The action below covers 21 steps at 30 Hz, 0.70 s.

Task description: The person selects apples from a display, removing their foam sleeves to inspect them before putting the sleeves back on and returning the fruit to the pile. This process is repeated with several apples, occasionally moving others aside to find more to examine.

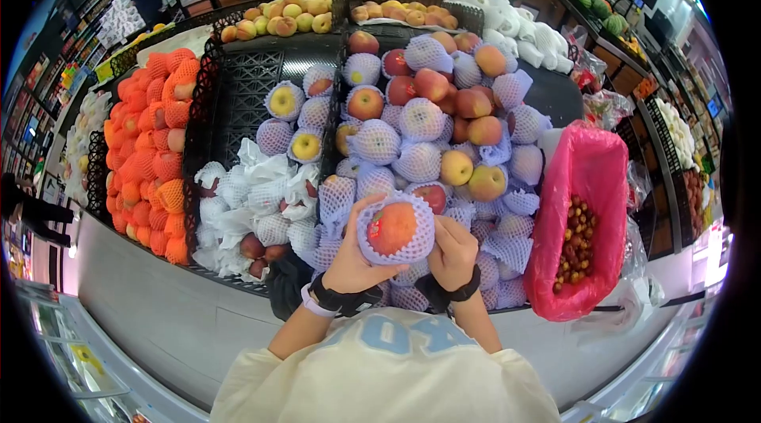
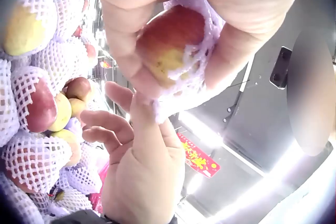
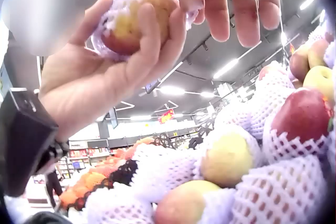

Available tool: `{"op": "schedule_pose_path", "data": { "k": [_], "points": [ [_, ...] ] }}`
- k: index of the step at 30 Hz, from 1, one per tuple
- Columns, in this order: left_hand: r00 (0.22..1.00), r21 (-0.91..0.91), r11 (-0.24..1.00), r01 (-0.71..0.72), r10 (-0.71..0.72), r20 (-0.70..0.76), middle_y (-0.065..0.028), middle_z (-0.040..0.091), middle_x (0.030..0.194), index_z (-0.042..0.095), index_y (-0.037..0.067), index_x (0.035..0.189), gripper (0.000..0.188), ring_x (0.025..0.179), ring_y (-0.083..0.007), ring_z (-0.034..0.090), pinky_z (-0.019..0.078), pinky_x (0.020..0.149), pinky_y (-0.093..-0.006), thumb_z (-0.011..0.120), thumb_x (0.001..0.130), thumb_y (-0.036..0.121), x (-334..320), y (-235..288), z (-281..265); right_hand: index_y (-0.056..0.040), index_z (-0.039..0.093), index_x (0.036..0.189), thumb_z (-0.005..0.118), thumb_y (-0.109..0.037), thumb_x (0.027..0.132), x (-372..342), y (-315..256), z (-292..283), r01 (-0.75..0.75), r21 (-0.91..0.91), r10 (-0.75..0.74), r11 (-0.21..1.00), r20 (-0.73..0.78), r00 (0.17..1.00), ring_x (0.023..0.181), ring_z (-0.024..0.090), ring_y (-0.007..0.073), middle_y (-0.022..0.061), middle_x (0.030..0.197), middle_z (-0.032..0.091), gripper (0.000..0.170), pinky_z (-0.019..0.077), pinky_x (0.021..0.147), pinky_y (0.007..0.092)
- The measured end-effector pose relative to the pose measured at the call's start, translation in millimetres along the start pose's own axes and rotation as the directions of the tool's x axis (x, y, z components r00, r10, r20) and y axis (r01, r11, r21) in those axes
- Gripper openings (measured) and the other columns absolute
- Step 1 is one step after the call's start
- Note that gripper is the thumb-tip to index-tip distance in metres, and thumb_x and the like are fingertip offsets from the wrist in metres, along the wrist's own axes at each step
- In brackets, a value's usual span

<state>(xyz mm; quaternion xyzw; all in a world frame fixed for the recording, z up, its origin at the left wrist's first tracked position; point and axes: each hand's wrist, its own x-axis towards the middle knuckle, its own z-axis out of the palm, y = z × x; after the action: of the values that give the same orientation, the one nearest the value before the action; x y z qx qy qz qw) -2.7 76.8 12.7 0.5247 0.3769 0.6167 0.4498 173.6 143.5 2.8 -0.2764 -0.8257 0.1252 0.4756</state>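
A red apple (image 1: 394,227) with a red sticker sits in a pale purple foam net (image 1: 422,242) in front of my chest. My left hand (image 1: 353,255) grips it from the left and below, fingers curled round its sides. From the right, my right hand (image 1: 453,256) pinches the net's edge between thumb and forefinger. Its other fingers (image 3: 245,11) hang loosely apart in the right wrist view. The left wrist view shows the apple's yellow-red underside (image 2: 170,45) bare, with the net bunched along one side.
Heaped netted apples (image 1: 420,118) fill the bin beyond my hands. White-wrapped fruit (image 1: 258,193) lies to the left, beside orange-netted fruit (image 1: 154,153) behind a black crate wall. At the right stands a pink-lined box (image 1: 590,161) with small brown fruit. A grey counter front (image 1: 151,288) runs below.
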Motion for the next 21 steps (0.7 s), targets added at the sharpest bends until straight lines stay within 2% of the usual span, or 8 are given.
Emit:
{"op": "schedule_pose_path", "data": {
  "k": [3, 6, 8, 14, 16, 18, 19, 21],
  "points": [
    [0.997, -0.031, 0.997, 0.071, -0.072, -0.038, -0.0134, 0.039, 0.133, 0.021, 0.005, 0.141, 0.096, 0.124, -0.0226, 0.044, 0.0375, 0.104, -0.0378, 0.081, 0.066, 0.005, 0, 5, 0, 0.0071, 0.057, 0.119, 0.057, 0.002, 0.068, 11, -6, -12, -0.234, 0.35, 0.159, 0.907, 0.229, 0.96, 0.094, 0.064, 0.0328, 0.0221, 0.109, 0.061, 0.051, 0.0494, 0.084, 0.035],
    [0.999, 0.399, 0.917, -0.023, 0.013, 0.03, -0.0156, 0.037, 0.135, 0.02, 0.003, 0.141, 0.094, 0.125, -0.0253, 0.043, 0.0359, 0.105, -0.0376, 0.078, 0.067, 0.004, -1, 6, -8, 0.0065, 0.025, 0.144, 0.073, -0.015, 0.076, 1, -6, -3, -0.512, 0.802, 0.247, 0.306, 0.453, 0.857, 0.129, 0.043, 0.0257, 0.0181, 0.138, 0.043, 0.086, 0.032, 0.107, 0.0362],
    [0.994, 0.544, 0.832, -0.11, 0.085, 0.072, -0.018, 0.035, 0.136, 0.021, 0.001, 0.141, 0.092, 0.128, -0.0286, 0.04, 0.0319, 0.107, -0.038, 0.076, 0.067, 0.002, -2, 5, -7, 0.0042, 0.016, 0.147, 0.077, -0.023, 0.077, 2, -1, 0, -0.555, 0.758, 0.192, 0.343, 0.521, 0.831, 0.134, 0.035, 0.0231, 0.0153, 0.144, 0.034, 0.097, 0.027, 0.11, 0.036],
    [0.996, 0.617, 0.781, -0.091, 0.055, 0.077, -0.0219, 0.034, 0.135, 0.026, 0.001, 0.14, 0.088, 0.131, -0.0376, 0.033, 0.0302, 0.108, -0.0424, 0.076, 0.067, 0.005, -1, 20, 3, 0.003, 0.026, 0.144, 0.08, -0.019, 0.072, 1, 1, 9, -0.536, 0.788, 0.308, 0.303, 0.451, 0.838, 0.124, 0.046, 0.0243, 0.0154, 0.136, 0.043, 0.092, 0.0369, 0.105, 0.0368],
    [0.997, 0.595, 0.801, -0.072, 0.078, 0.016, -0.0171, 0.045, 0.125, 0.034, 0.004, 0.133, 0.073, 0.121, -0.0302, 0.047, 0.0397, 0.1, -0.039, 0.076, 0.073, 0.008, -1, 25, 3, 0.0022, 0.03, 0.141, 0.081, -0.018, 0.071, 0, 3, 10, -0.529, 0.788, 0.319, 0.316, 0.437, 0.841, 0.121, 0.049, 0.0245, 0.0155, 0.133, 0.045, 0.089, 0.04, 0.102, 0.0367],
    [0.962, 0.228, 0.934, 0.274, -0.263, -0.077, -0.0085, 0.052, 0.114, 0.045, 0.005, 0.12, 0.046, 0.106, -0.0181, 0.056, 0.0485, 0.086, -0.0311, 0.071, 0.082, 0.01, -5, 9, -8, 0.002, 0.031, 0.14, 0.081, -0.018, 0.069, -1, 5, 11, -0.48, 0.801, 0.343, 0.356, 0.366, 0.865, 0.121, 0.049, 0.0253, 0.0163, 0.133, 0.045, 0.089, 0.0401, 0.102, 0.0373],
    [0.958, 0.171, 0.943, 0.287, -0.281, -0.054, -0.0016, 0.054, 0.107, 0.049, 0.005, 0.106, 0.023, 0.095, -0.0084, 0.057, 0.0502, 0.073, -0.0233, 0.064, 0.089, 0.007, -6, -1, -14, 0.002, 0.031, 0.14, 0.081, -0.018, 0.069, -2, 5, 12, -0.486, 0.799, 0.35, 0.354, 0.368, 0.861, 0.121, 0.049, 0.0253, 0.0163, 0.133, 0.045, 0.089, 0.0401, 0.102, 0.0373],
    [0.952, 0.042, 0.951, 0.307, -0.306, -0.025, -0.0003, 0.054, 0.099, 0.051, 0.004, 0.104, 0.021, 0.087, -0.0068, 0.054, 0.0479, 0.07, -0.0226, 0.065, 0.089, 0.011, -7, -9, -18, 0.0019, 0.032, 0.139, 0.081, -0.018, 0.069, -3, 5, 11, -0.452, 0.768, 0.348, 0.455, 0.314, 0.883, 0.12, 0.049, 0.0257, 0.0167, 0.132, 0.045, 0.088, 0.0396, 0.102, 0.0373]
  ]
}}
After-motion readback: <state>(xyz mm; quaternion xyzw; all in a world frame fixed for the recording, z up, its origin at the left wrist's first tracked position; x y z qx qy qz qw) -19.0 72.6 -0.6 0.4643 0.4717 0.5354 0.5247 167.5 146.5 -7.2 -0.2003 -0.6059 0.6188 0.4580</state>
